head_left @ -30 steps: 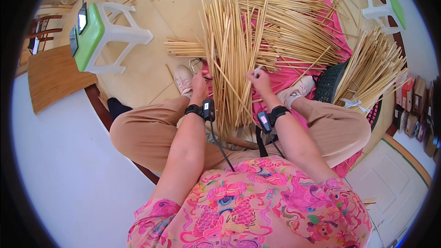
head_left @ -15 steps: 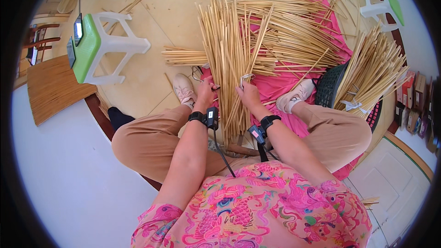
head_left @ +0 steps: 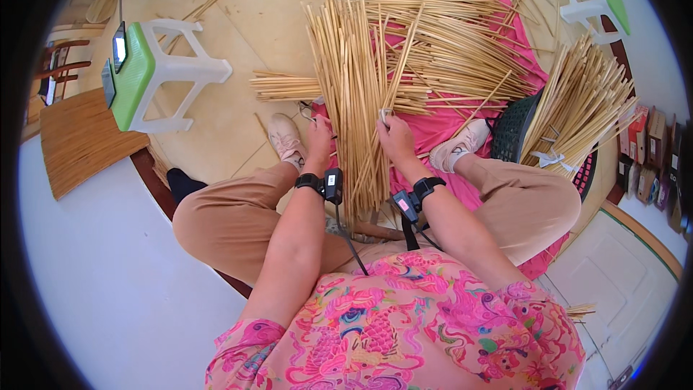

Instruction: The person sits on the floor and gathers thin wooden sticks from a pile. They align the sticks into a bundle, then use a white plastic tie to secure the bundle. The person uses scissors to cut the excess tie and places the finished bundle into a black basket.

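Between my knees stands a loose bundle of straw-coloured stalks (head_left: 350, 79), spread out at its far end. My left hand (head_left: 319, 141) is at the left side of the bundle, fingers closed on a thin cord (head_left: 308, 110) that shows beyond its fingertips. On the bundle's right side, my right hand (head_left: 395, 139) pinches a pale, whitish strip (head_left: 386, 114). Whether the cord and strip join beneath the stalks is hidden. A pink cloth (head_left: 426, 133) lies under part of the stalks.
More stalks (head_left: 447, 50) lie crosswise beyond the bundle. To the right, a dark basket (head_left: 516, 130) stands beside a tied bundle (head_left: 577, 108). A green-and-white stool (head_left: 173, 72) with devices on it is at left; another stool (head_left: 593, 3) is far right.
My hands have moved apart, the left a little leftward off the stalks' edge. The pale strip in my right hand has drawn in closer to its fingers.
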The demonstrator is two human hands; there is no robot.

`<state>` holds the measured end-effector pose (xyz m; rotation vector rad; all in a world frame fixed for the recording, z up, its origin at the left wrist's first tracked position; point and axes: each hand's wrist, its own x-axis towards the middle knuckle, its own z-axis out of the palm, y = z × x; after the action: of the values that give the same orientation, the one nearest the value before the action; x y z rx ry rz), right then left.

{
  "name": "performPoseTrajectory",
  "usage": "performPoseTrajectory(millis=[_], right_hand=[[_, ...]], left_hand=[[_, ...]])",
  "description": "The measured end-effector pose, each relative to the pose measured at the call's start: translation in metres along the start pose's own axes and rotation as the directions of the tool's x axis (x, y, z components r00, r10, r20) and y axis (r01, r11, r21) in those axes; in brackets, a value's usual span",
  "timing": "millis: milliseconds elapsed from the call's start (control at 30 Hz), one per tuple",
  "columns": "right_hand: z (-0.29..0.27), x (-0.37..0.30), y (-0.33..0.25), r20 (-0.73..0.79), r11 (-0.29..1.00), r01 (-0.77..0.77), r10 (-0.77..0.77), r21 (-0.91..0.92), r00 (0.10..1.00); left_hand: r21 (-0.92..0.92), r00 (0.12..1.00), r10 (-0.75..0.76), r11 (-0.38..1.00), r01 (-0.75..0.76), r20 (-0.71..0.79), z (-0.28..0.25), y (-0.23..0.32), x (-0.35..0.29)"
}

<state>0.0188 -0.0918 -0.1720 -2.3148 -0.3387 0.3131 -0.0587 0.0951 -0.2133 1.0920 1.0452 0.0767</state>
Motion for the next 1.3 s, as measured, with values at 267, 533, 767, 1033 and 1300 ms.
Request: performPoseTrajectory(millis=[267,533,767,1033,1300], right_hand=[[-0.008,0.036,0.041,-0.179,0.824,-0.412,0.507,0.390,0.843],[0.019,0.054,0.046,0.158,0.842,-0.449,0.421,0.299,0.893],[0.026,0.048,0.008,0.061,0.985,-0.154,0.159,-0.077,0.985],[0.024,0.002,-0.011,0.093,0.979,0.196,-0.191,-0.054,0.977],[-0.005,-0.001,-0.020,0.106,0.981,0.147,-0.160,0.126,0.981]], left_hand=[[-0.122,0.981,0.026,0.993,-0.002,0.195,0.017,0.039,-0.002],[-0.189,0.953,-0.091,0.970,0.150,0.290,0.011,0.044,-0.002],[-0.110,0.958,-0.128,0.981,0.161,0.257,0.015,0.057,-0.003],[0.071,0.913,-0.100,0.994,0.079,0.395,0.033,0.043,-0.005],[0.109,0.907,-0.024,0.994,-0.025,0.421,0.042,0.050,-0.004]])
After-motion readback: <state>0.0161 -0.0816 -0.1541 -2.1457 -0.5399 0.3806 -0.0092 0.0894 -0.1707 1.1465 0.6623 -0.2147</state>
